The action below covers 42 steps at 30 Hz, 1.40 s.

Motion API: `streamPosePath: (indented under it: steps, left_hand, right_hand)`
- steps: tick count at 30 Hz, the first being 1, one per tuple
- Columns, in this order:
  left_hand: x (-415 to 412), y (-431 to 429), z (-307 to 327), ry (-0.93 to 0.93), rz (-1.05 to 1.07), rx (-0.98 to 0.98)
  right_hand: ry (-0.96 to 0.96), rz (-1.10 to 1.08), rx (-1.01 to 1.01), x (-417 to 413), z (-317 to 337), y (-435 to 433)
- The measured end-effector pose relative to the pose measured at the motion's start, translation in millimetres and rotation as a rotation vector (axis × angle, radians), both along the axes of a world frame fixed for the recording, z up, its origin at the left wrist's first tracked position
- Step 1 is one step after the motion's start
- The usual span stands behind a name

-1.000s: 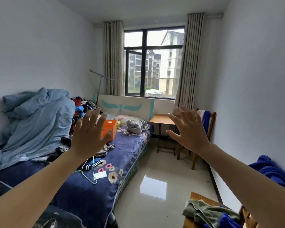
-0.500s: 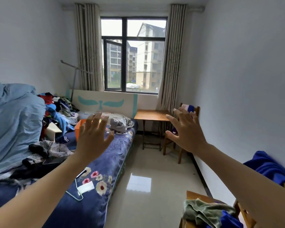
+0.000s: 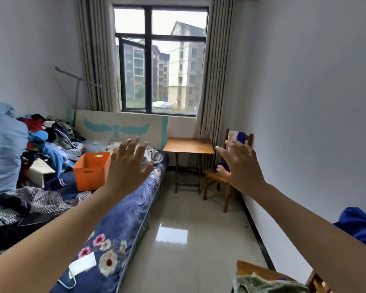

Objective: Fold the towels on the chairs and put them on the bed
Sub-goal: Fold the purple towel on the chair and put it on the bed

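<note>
head view: both arms stretch forward into the room and carry nothing. the left hand (image 3: 129, 166) is at about nine o'clock from centre, fingers spread, its grip wide and empty, held in the air in front of the bed (image 3: 125, 218). the right hand (image 3: 241, 163) is at about three o'clock, fingers splayed the same way, grip wide and empty, in front of the far chair (image 3: 215, 176). neither touches anything. i judge that no towel has been started on.

a pink and blue towel (image 3: 237, 137) hangs over the far chair's back at two o'clock, partly hidden by the right hand. a purple cloth (image 3: 221, 166) lies on its seat. at five o'clock, on the bottom edge, a green towel (image 3: 266, 284) lies crumpled on the near chair (image 3: 251, 269). a blue towel (image 3: 359, 227) at four o'clock seems to hang over its back. the near chair is closest, so it probably comes first.

the bed runs from seven to ten o'clock and is crowded with an orange crate (image 3: 91, 170), a heap of clothes (image 3: 51, 132), a blue duvet (image 3: 4, 144) and a face mask (image 3: 82, 266) near the foot. the flowered cover along the aisle edge is the barest stretch, so it looks the likeliest place for folded towels. a small wooden surface (image 3: 188, 145) stands near centre, between bed and far chair.

no writing can be read. the headboard (image 3: 116, 127) bears only a teal winged shape, and the crate and mask look plain.
</note>
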<state>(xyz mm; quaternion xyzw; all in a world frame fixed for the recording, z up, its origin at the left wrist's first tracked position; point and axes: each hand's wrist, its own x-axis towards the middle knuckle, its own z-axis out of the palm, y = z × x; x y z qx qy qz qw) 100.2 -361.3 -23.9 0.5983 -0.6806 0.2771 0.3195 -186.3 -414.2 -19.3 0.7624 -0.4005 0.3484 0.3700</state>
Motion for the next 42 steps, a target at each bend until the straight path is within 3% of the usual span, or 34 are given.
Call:
streamPosePath:
  steps: [8,17,31,42]
  left_hand:
    - [39,-114,-46,-0.023,-0.016,0.078]
    - [77,-274,-63,0.103,-0.059,0.109]
    - [-20,-506,-118,0.078,-0.233,0.272]
    - [-98,-692,-140,0.206,-0.258,0.391]
  right_hand:
    - [0.039,0.003,0.022,14,-45,-113]
    - [0.071,-0.078,0.089,30,-56,-247]
    - [0.034,-0.228,0.194,-41,-112,-423]
    - [-0.075,-0.271,0.348,-115,-138,-613]
